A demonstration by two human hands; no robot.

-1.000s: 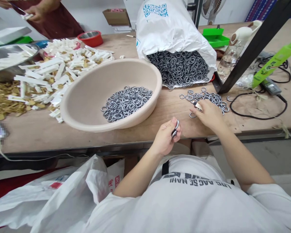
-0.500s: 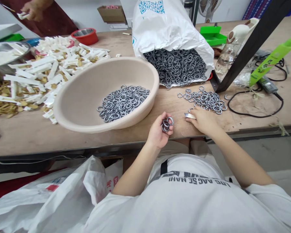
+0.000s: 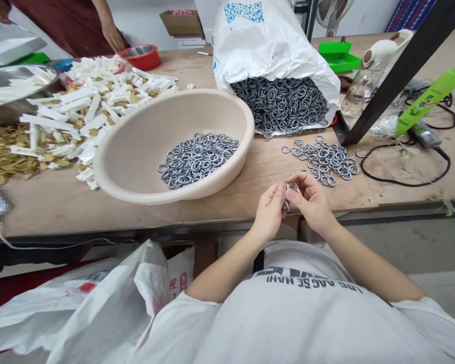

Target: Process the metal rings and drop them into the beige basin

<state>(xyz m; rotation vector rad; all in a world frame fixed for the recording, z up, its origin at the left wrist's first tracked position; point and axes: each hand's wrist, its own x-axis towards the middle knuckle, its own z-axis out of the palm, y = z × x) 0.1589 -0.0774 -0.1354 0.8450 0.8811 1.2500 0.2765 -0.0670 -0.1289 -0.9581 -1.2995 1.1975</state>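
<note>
My left hand (image 3: 270, 211) is closed around a few shiny grey rings (image 3: 287, 203), just above the table's front edge. My right hand (image 3: 314, 203) meets it, thumb against the rings. A thin, pale edge of a small flat metal blade (image 3: 297, 187) shows between its curled fingers; most of the blade is hidden. Just beyond the right hand lies a loose pile of grey rings (image 3: 328, 161). To the left, a large beige basin (image 3: 127, 151) tilts toward me with a heap of similar rings (image 3: 199, 159). Behind, a white sack (image 3: 265, 45) spills many darker rings (image 3: 282, 103).
White strips (image 3: 74, 106) and brownish flat pieces (image 3: 3, 146) cover the left side, beside a red bowl (image 3: 141, 56). A black post (image 3: 394, 76), glass jug (image 3: 358, 93) and black cable (image 3: 398, 183) stand right. Another person's hand (image 3: 114, 36) is at the far left.
My right hand has come left from the ring pile to my left hand, bringing the blade to the rings. My left hand has shifted slightly right. The other person's hand has lowered toward the table.
</note>
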